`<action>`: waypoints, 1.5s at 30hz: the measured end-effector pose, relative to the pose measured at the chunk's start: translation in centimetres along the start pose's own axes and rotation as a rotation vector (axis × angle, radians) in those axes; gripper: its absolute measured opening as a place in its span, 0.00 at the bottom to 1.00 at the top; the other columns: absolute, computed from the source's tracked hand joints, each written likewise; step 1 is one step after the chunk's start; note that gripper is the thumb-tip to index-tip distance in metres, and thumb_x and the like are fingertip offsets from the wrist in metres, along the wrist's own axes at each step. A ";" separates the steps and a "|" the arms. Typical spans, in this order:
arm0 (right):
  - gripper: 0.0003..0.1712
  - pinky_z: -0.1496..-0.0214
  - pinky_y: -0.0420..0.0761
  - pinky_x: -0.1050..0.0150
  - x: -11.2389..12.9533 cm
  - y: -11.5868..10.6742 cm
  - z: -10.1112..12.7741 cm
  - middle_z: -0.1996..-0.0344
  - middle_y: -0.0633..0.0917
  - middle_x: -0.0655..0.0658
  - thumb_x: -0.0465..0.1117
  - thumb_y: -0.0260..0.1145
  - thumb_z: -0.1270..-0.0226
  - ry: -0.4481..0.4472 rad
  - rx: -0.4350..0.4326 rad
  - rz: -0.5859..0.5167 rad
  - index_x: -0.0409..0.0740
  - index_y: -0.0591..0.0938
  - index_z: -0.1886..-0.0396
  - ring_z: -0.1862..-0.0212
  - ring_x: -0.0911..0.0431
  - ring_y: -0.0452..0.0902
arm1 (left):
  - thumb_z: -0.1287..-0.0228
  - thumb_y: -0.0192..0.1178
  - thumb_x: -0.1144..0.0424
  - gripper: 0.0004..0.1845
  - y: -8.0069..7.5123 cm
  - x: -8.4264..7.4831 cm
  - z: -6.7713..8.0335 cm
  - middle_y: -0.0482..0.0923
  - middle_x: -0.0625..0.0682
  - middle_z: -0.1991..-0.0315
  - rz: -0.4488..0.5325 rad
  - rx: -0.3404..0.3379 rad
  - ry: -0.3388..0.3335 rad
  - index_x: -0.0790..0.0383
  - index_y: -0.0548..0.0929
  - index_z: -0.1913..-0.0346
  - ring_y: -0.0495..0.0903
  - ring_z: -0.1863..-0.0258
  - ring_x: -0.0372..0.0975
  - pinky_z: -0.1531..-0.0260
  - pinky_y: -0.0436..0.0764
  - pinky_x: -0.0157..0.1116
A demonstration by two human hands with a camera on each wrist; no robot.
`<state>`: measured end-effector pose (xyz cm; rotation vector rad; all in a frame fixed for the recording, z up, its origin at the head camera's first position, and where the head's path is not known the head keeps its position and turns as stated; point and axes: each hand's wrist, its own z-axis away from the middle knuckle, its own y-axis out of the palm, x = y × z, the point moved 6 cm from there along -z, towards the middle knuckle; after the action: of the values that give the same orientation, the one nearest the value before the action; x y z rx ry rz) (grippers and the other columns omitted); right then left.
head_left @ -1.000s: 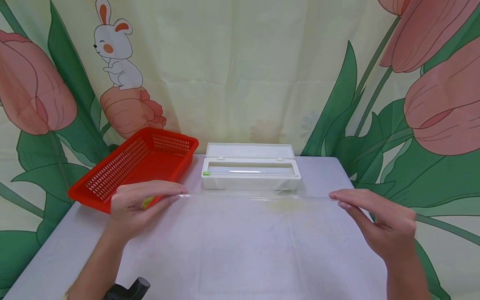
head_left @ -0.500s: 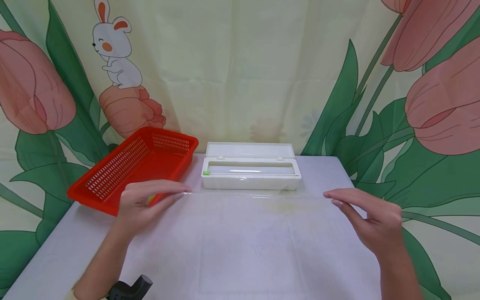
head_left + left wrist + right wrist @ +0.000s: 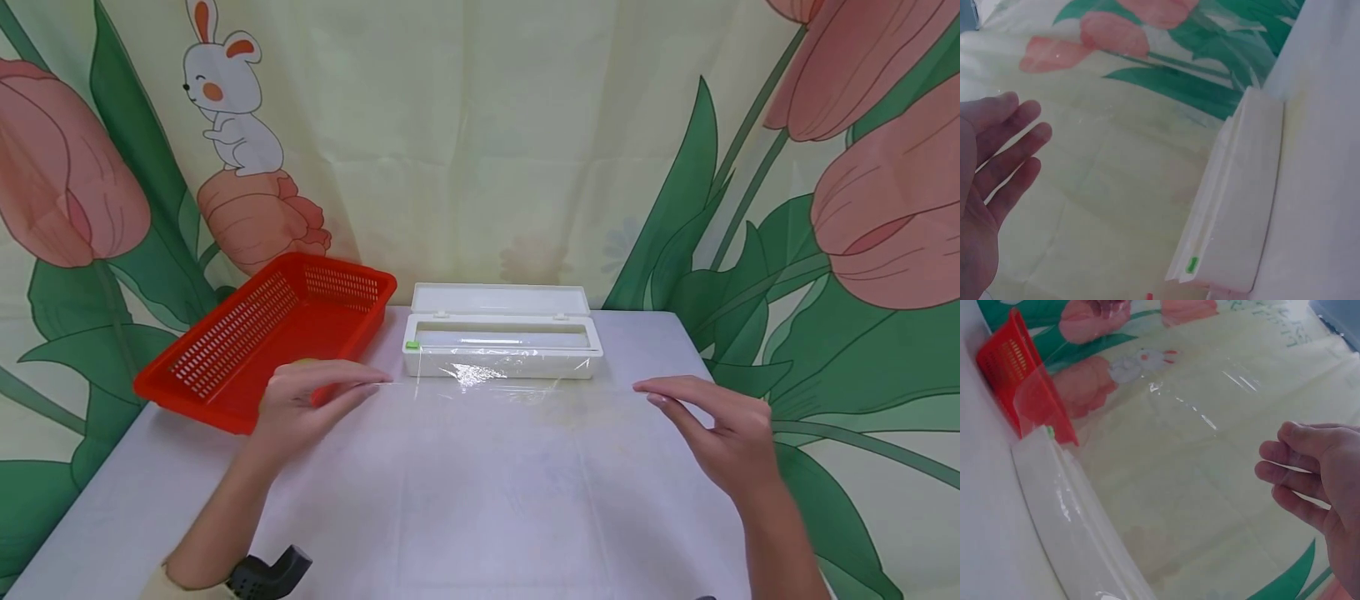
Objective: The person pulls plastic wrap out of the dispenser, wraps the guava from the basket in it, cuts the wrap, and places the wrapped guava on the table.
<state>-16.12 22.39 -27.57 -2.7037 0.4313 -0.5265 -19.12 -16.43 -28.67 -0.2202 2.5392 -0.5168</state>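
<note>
A sheet of clear cling film (image 3: 517,390) spans between my hands in the head view, its glossy folds overlapping the front of a white cling film dispenser (image 3: 592,340). My left hand (image 3: 311,404) pinches the film's left edge between thumb and fingers. At the other edge, my right hand (image 3: 716,425) pinches it the same way. The dispenser's lid (image 3: 498,297) stands raised, a roll shows through the slot, and a green slider (image 3: 412,344) sits at the left end of the slot. Both wrist views show the film as faint glints beside each hand.
A red plastic basket (image 3: 176,367) stands at the table's back left, behind my left hand. The table has a white cloth (image 3: 487,508). A curtain (image 3: 480,150) printed with tulips and a rabbit hangs right behind the table.
Both hands have come closer together, the left moving right and the right moving left. The film between them has slackened, with bright wrinkles now showing over the dispenser's front.
</note>
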 end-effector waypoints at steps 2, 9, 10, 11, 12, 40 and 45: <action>0.09 0.53 0.76 0.80 -0.4 0.2 0.2 0.68 0.87 0.42 0.32 0.66 0.45 0.018 0.009 0.017 0.27 0.84 0.67 0.61 0.63 0.82 | 0.61 0.68 0.79 0.20 0.2 0.3 0.1 0.85 0.55 0.66 -0.038 0.001 -0.028 0.64 0.85 0.60 0.83 0.61 0.31 0.57 0.77 0.22; 0.08 0.53 0.75 0.81 -2.0 0.6 1.4 0.68 0.87 0.43 0.32 0.68 0.47 0.089 0.037 0.097 0.34 0.85 0.66 0.58 0.68 0.81 | 0.64 0.68 0.81 0.19 0.7 0.1 -0.2 0.85 0.55 0.67 -0.081 0.021 -0.083 0.65 0.85 0.62 0.83 0.63 0.29 0.59 0.77 0.21; 0.09 0.53 0.75 0.81 -2.3 0.7 1.6 0.68 0.87 0.44 0.30 0.68 0.49 0.100 0.044 0.108 0.35 0.85 0.65 0.58 0.68 0.81 | 0.64 0.68 0.81 0.19 0.7 0.4 0.0 0.85 0.55 0.67 -0.076 0.023 -0.086 0.65 0.85 0.62 0.83 0.63 0.30 0.60 0.77 0.21; 0.10 0.53 0.75 0.81 -2.6 0.7 1.8 0.68 0.87 0.44 0.28 0.69 0.51 0.110 0.050 0.118 0.35 0.85 0.65 0.58 0.68 0.81 | 0.63 0.68 0.81 0.19 0.8 0.8 0.2 0.85 0.55 0.66 -0.070 0.028 -0.096 0.65 0.85 0.62 0.83 0.63 0.30 0.60 0.78 0.21; 0.12 0.53 0.75 0.82 -2.9 0.8 2.0 0.67 0.87 0.45 0.27 0.69 0.53 0.127 0.058 0.129 0.36 0.85 0.64 0.58 0.69 0.81 | 0.61 0.68 0.80 0.19 0.9 1.2 0.4 0.85 0.54 0.66 -0.070 0.034 -0.108 0.64 0.85 0.61 0.83 0.63 0.30 0.60 0.78 0.21; 0.19 0.55 0.75 0.83 -6.2 3.3 5.0 0.67 0.87 0.44 0.24 0.70 0.56 0.352 0.152 0.174 0.44 0.86 0.62 0.58 0.77 0.78 | 0.46 0.65 0.63 0.11 3.0 6.8 3.6 0.85 0.49 0.62 -0.022 0.103 -0.328 0.55 0.85 0.58 0.83 0.61 0.30 0.61 0.81 0.27; 0.17 0.55 0.75 0.83 -6.6 3.6 5.5 0.67 0.88 0.45 0.26 0.70 0.54 0.387 0.172 0.157 0.45 0.86 0.62 0.59 0.76 0.78 | 0.46 0.64 0.63 0.10 3.2 7.4 3.9 0.85 0.50 0.62 -0.004 0.102 -0.358 0.57 0.85 0.59 0.83 0.61 0.30 0.61 0.81 0.26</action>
<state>-20.51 23.01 -35.72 -2.3772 0.6588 -0.9966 -23.42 -16.62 -36.54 -0.2555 2.1597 -0.5531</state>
